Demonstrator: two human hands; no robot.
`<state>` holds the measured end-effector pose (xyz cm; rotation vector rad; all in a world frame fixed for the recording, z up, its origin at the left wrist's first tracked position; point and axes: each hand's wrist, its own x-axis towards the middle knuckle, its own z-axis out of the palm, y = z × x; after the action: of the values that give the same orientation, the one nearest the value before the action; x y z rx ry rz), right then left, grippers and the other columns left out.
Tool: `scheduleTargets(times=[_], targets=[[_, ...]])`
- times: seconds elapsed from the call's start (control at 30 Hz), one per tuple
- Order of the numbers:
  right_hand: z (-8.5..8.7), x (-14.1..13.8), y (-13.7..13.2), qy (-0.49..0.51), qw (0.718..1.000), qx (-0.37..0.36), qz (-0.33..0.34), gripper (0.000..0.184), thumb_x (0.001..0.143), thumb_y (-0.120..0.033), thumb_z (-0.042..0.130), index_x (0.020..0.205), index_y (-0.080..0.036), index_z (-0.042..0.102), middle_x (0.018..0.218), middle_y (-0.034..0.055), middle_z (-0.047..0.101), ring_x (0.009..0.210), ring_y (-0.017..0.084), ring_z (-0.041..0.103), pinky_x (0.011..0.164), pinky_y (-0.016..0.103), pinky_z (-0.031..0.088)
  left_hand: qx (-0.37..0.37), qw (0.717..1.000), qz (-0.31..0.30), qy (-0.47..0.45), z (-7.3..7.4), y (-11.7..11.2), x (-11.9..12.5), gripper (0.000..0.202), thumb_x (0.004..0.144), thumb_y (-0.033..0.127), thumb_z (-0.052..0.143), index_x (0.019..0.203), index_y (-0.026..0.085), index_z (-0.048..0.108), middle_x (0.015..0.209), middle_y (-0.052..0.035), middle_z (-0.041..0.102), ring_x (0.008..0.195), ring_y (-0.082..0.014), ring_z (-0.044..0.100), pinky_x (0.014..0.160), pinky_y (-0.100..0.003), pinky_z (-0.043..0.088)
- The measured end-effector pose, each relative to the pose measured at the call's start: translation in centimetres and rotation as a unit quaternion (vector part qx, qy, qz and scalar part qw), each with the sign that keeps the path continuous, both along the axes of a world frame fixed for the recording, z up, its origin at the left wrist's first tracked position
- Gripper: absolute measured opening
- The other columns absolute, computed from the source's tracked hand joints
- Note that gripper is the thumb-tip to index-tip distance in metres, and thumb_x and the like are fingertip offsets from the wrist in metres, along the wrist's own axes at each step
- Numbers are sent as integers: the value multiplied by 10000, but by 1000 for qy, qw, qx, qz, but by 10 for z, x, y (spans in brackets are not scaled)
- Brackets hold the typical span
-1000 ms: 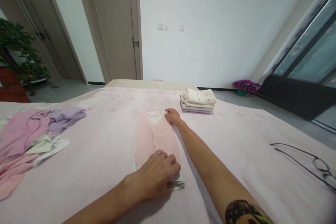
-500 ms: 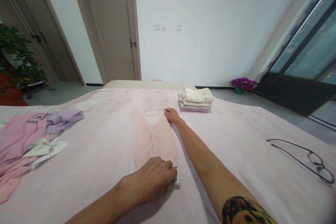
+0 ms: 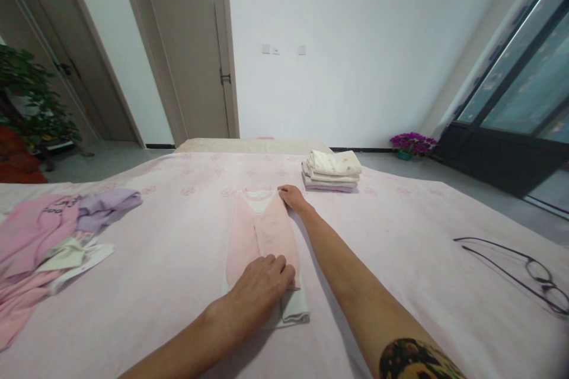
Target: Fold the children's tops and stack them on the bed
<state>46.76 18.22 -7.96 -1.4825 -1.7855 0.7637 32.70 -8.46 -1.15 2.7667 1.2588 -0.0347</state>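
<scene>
A small pink and white top [image 3: 275, 228] lies on the bedspread in front of me, its sides folded inward and its neckline at the far end. My right hand [image 3: 290, 195] reaches to the far right shoulder of the top and pinches the cloth there. Over the lower part of the top rests my left hand [image 3: 262, 278], palm down with fingers bent against the pink cloth; the fingertips are partly hidden. A folded white part [image 3: 296, 310] of the garment shows at the near end, just past my left hand.
A folded stack of clothes [image 3: 332, 170] stands at the far right of the top. Loose pink and lilac clothes [image 3: 44, 231] lie heaped on the left. Eyeglasses [image 3: 524, 272] rest on the pale pink bedspread [image 3: 377, 237] at the right.
My left hand has let go of the near right hem and shifted slightly up and left onto the pink cloth. The white end now lies flatter. My right hand stays at the shoulder.
</scene>
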Motion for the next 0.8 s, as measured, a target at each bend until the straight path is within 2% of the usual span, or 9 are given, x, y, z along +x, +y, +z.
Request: scheduleTargets(times=[0.2, 0.33, 0.53, 0.63, 0.8], targets=[[-4, 1, 4, 12, 1000, 4, -4, 345, 789, -180, 539, 1053, -153, 759, 997, 50, 755, 977, 195, 676, 888, 266, 479, -21, 1000, 12, 1, 19, 2, -12, 285, 818, 19, 480, 1018, 170, 615, 1048, -93, 652, 949, -275, 607, 771, -396, 519], [-6, 0, 5, 15, 1000, 7, -10, 333, 781, -176, 552, 1038, -170, 764, 950, 33, 759, 964, 195, 677, 884, 271, 484, -57, 998, 15, 0, 24, 0, -10, 281, 840, 40, 460, 1015, 177, 631, 1050, -99, 661, 948, -274, 613, 780, -397, 511], [-7, -1, 6, 10, 1000, 22, -19, 309, 765, -149, 588, 1013, -186, 769, 970, 41, 757, 945, 178, 678, 891, 259, 479, -60, 995, 31, -74, 17, 0, -8, 290, 834, 43, 463, 1012, 201, 629, 1037, -63, 666, 969, -244, 599, 809, -354, 488], [-7, 0, 6, 13, 999, 22, -28, 284, 758, -150, 615, 990, -198, 772, 918, 33, 759, 881, 168, 684, 842, 252, 497, -56, 992, 49, -105, 10, 0, -8, 327, 794, 17, 474, 1023, 203, 615, 1036, -54, 662, 974, -227, 591, 823, -332, 471], [-6, -3, 10, 19, 999, 25, -38, 289, 735, -171, 673, 1006, -195, 769, 806, 27, 747, 749, 153, 673, 744, 242, 511, -41, 985, 72, -150, 4, -1, -7, 280, 791, 35, 492, 987, 208, 593, 1015, -43, 652, 952, -213, 576, 815, -318, 454]])
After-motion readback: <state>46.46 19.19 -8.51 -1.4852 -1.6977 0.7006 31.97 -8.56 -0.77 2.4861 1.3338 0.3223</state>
